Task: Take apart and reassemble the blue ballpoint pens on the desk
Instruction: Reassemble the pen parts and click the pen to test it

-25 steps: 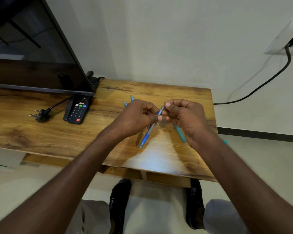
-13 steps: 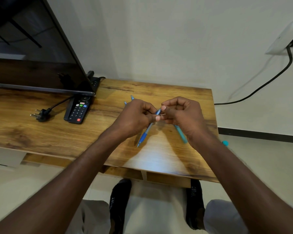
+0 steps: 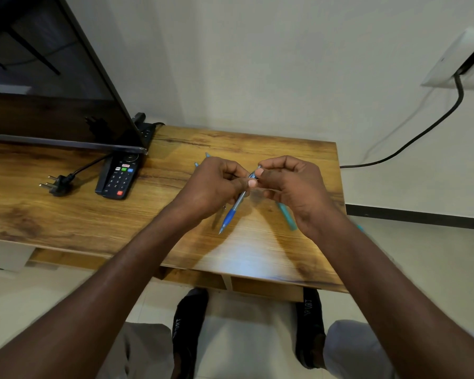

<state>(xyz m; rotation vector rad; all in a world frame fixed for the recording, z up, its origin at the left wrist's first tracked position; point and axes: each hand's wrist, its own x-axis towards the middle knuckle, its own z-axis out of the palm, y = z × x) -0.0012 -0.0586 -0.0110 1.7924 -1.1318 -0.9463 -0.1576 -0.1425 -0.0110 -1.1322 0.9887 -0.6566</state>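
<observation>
Above the table (image 3: 66, 214), a blue pen (image 3: 234, 207) is held by both hands, tip angled down toward the person. Its upper end is pinched between the curled fingers of the left hand (image 3: 214, 187) and the right hand (image 3: 290, 184). A teal pen (image 3: 286, 216) is seen lying on the table under the right wrist.

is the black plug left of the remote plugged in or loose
Loose. The black plug lies flat on the desk left of the remote, its bare prongs showing, in no socket.

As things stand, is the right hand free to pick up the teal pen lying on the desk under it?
Probably not yet. The right hand pinches the top of the blue pen that the left hand also holds. The teal pen lies unobstructed just below the wrist.
</observation>
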